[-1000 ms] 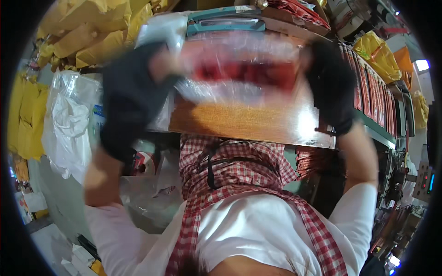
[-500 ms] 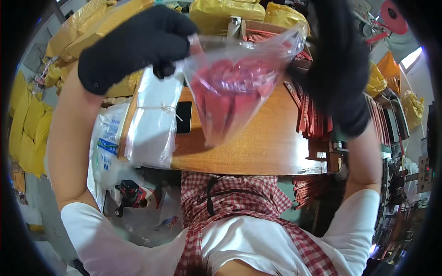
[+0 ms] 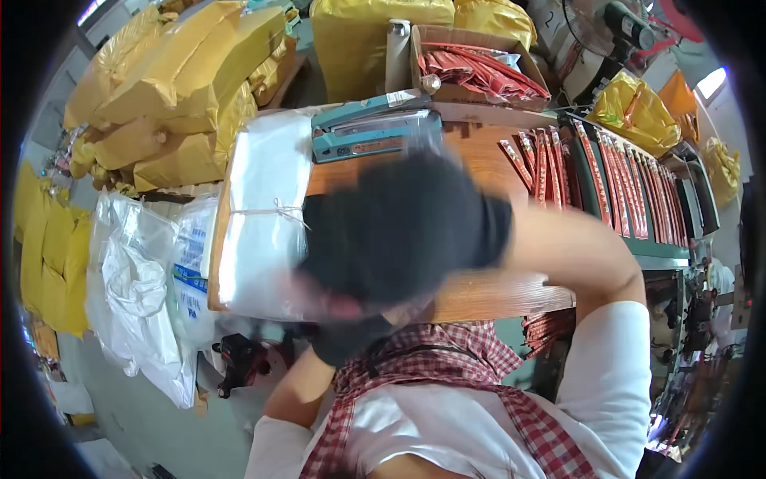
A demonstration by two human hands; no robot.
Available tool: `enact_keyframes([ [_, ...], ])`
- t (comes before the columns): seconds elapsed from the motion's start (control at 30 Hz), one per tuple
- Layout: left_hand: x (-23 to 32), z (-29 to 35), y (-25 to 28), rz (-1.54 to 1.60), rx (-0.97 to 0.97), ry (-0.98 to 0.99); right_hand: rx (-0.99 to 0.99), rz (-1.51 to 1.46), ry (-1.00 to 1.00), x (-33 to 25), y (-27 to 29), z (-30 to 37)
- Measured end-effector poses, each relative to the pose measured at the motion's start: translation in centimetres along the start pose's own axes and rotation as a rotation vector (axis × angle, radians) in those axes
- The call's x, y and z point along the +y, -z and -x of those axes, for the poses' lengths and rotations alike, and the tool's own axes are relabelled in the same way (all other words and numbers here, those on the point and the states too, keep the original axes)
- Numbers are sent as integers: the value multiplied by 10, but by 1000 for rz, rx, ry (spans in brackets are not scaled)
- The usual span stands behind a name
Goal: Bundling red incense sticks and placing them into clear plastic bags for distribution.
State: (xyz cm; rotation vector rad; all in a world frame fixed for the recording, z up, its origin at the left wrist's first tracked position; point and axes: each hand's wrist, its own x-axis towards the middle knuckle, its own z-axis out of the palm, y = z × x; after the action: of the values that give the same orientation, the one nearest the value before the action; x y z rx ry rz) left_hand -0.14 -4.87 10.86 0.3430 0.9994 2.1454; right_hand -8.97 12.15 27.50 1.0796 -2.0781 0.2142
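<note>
My right hand [image 3: 403,223], in a black glove, reaches across the front middle of the table and is smeared by motion. Below it, at the table's near edge, is my left hand [image 3: 347,339], also gloved in black and largely covered by the right. A blurred pinkish-red patch [image 3: 341,305] shows between the two hands; it may be part of the clear bag with red contents, but the gloves hide most of it. The fingers of both hands are hidden or blurred. Beside them on the left lies a stack of clear plastic bags [image 3: 263,176] tied with string.
A teal bar-shaped device [image 3: 331,148] lies at the table's back. Behind it stand a white bottle [image 3: 397,56] and a cardboard box [image 3: 527,92] of red strips. Red packets [image 3: 618,184] line the right side. Yellow wrapped parcels [image 3: 175,88] pile up at the far left.
Both hands have come down from above the table to its front edge, the right crossing leftward over the left. The bag of red contents, earlier stretched between them, is now mostly hidden.
</note>
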Motion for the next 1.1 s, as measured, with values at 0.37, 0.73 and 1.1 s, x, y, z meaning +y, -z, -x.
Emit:
enact_keyframes([
  [0.37, -3, -150, 63, -235, -10, 308, -442, 327, -958, 224, -117, 141],
  [0.73, -6, -215, 151, 155, 231, 305, 67, 375, -875, 173, -161, 230],
  [1.1, -65, -99, 139, -56, 557, 56, 344, 221, -833, 192, -211, 252],
])
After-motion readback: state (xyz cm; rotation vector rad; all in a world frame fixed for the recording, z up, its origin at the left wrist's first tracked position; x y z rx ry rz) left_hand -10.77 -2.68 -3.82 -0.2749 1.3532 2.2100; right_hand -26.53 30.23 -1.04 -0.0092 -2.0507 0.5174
